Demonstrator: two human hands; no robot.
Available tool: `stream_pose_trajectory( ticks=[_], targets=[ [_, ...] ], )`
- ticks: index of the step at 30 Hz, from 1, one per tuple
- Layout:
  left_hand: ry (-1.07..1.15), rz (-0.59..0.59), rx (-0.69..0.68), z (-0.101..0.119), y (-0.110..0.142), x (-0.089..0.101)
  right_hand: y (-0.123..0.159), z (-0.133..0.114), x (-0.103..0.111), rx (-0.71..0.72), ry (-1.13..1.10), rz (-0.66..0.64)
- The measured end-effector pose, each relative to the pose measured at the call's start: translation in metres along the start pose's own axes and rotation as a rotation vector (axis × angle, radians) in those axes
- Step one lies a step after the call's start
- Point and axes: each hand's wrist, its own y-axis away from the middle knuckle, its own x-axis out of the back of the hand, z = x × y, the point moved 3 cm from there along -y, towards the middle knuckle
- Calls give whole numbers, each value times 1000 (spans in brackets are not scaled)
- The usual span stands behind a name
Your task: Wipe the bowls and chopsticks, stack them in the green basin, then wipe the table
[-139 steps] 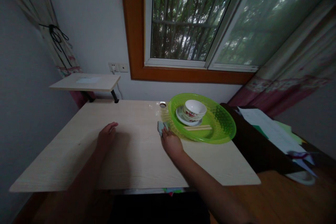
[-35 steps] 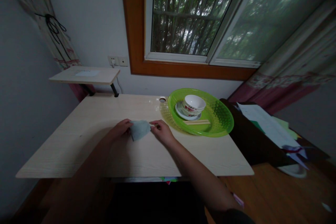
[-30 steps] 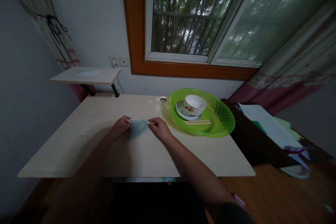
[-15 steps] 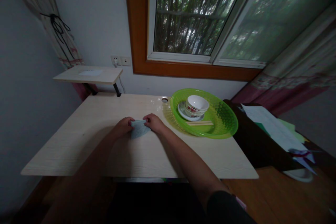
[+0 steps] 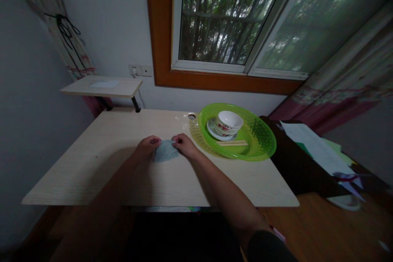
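A small grey-blue cloth (image 5: 166, 151) hangs between my two hands over the middle of the table. My left hand (image 5: 148, 147) pinches its upper left corner. At the upper right corner, the fingers of my right hand (image 5: 185, 145) are closed on it. Whether the cloth's lower edge touches the tabletop, I cannot tell. To the right of my right hand sits a green plastic basket (image 5: 260, 147). Inside it are stacked white floral bowls (image 5: 229, 120) on a white plate (image 5: 211, 129), with several pale chopsticks (image 5: 232, 143) in front of them.
The pale wooden table (image 5: 101, 180) stands against the wall below a window. A raised shelf (image 5: 125, 86) with a paper on it rises at the back left. Right of the table, a dark surface (image 5: 287, 163) holds papers (image 5: 319, 147).
My hands have moved slightly apart, and the cloth is spread a little wider between them. The basket and its dishes stay in place on the table.
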Motion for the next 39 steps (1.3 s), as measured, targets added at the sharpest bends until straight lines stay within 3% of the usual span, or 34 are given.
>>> stream_pose_trajectory(
  ticks=[4,7,10,13,15,17,19,21,23,30,34,39],
  targets=[
    [368,-46,80,21,11,-6,16,-5,-1,-50,-335,30],
    [562,-63,90,40,12,-8,23,-8,-4,-106,-504,-29],
    [653,12,123,53,3,-6,26,-9,-9,-144,-557,-129],
    [684,120,126,54,-5,-1,28,-13,-9,-150,-584,-131],
    [637,162,125,50,-6,2,28,-20,-5,-127,-590,-79],
    [527,133,165,44,-1,3,26,-30,2,-87,-553,-16],
    [395,13,193,40,7,-1,23,-41,9,-59,-474,30],
    [302,-146,154,39,15,-7,20,-49,16,-49,-389,48],
    [245,-220,94,39,18,-11,18,-54,20,-47,-337,52],
    [-38,-22,-40,26,-8,-6,12,-39,27,-89,-226,60],
    [-222,92,-110,40,-17,-2,-3,-39,33,-114,-28,157],
    [-311,220,-240,71,-20,4,-14,-63,41,165,67,224]
  ],
)
